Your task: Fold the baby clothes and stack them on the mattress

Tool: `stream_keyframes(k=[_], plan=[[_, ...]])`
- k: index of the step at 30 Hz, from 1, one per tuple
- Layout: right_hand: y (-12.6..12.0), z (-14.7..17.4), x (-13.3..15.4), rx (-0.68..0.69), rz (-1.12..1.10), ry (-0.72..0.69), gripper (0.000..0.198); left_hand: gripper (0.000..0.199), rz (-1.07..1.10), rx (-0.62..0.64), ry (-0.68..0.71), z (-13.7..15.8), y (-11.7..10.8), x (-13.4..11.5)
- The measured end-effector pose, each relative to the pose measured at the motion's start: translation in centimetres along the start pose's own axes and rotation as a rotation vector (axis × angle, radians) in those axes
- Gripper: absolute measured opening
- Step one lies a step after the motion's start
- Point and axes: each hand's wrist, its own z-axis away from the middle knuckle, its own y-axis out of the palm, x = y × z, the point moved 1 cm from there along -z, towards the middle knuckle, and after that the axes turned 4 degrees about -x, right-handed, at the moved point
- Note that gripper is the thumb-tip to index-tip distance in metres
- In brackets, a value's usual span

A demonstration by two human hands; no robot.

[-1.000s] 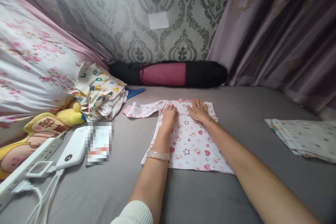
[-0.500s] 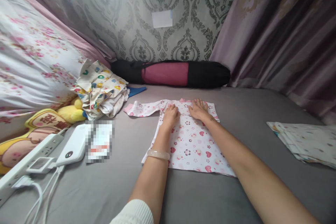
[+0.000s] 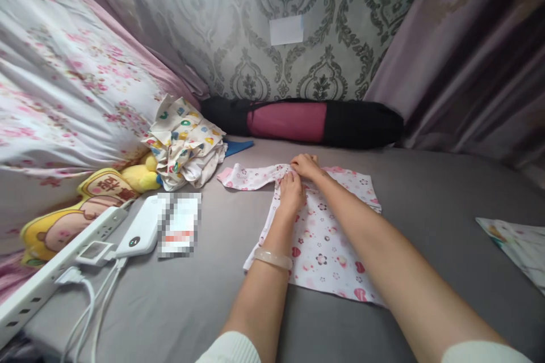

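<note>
A white long-sleeved children's shirt (image 3: 321, 244) with pink hearts and flowers lies spread on the grey bed sheet (image 3: 200, 306). One sleeve (image 3: 251, 177) with a pink cuff stretches out to the left; no sleeve sticks out on the right. My left hand (image 3: 292, 191) rests on the shirt near that sleeve's shoulder, fingers laid on the fabric. Just beyond it, my right hand (image 3: 305, 165) has reached across, its fingers curled and pinching the cloth at the shoulder. Its fingertips are partly hidden.
A crumpled patterned garment (image 3: 185, 139) and yellow plush toy (image 3: 138, 174) lie to the left. Closer are a power strip (image 3: 63, 261), white power bank (image 3: 142, 227), cables and a blurred packet (image 3: 181, 227). A black-and-maroon roll bag (image 3: 289, 121) lines the wall. Folded cloth (image 3: 515, 244) lies right.
My right hand has moved left from the right side of the collar to the left shoulder, its fingers now curled. The view has turned slightly left.
</note>
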Motion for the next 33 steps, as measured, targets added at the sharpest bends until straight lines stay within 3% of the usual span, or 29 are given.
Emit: stream_keyframes(k=[7,14,23,29,33], plan=[[1.7,-1.1,-0.3,-0.007,-0.005,0.036,0.033,0.051,0.010,0.037,-0.067,-0.1,0.6,0.2],[1.3,-0.9,-0.3,0.012,-0.102,-0.025,0.025,0.045,-0.011,0.038,-0.083,-0.3,0.0,-0.2],[2.1,0.4,0.0,-0.102,-0.130,0.003,0.028,0.030,-0.040,0.077,-0.062,-0.6,-0.9,0.0],[1.8,3.2,-0.7,-0.137,-0.146,-0.034,0.037,0.027,-0.110,0.105,-0.074,-0.7,-1.2,-0.2],[2.0,6.6,-1.2,-0.210,-0.122,0.033,0.046,0.029,-0.123,0.089,-0.085,-0.7,-1.4,-0.4]])
